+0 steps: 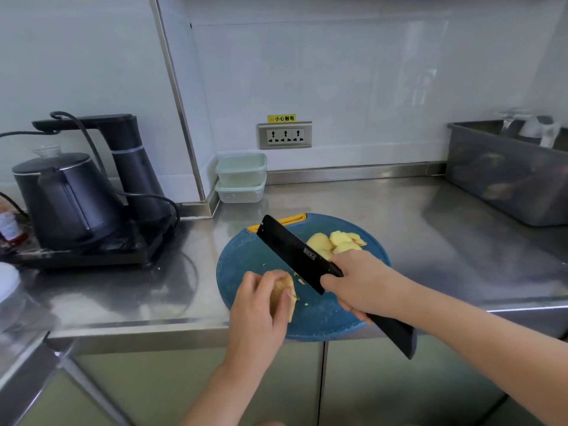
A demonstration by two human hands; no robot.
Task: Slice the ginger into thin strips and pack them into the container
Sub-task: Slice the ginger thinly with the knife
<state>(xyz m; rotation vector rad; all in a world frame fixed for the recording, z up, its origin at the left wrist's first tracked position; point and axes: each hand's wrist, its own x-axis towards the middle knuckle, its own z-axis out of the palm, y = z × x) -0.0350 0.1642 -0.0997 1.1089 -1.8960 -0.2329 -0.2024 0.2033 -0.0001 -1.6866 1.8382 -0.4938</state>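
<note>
half done at best: pale yellow ginger slices (335, 241) are piled at 1 o'clock on the round blue cutting board (242, 265), no strips yet. left hand (258, 302) curls round the leftover ginger chunk (281, 295) at 7 o'clock, right hand (359, 284) grips the black cleaver-style knife (295, 252). stacked clear plastic containers (241, 176) sit off at 11 o'clock. the board pokes over the steel bench (415, 216) at its front edge, with bare steel at 3 o'clock.

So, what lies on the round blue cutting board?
Pale yellow ginger slices and small scraps. The black knife, the left hand gripping a ginger piece and the right hand hide parts of the board.
</note>
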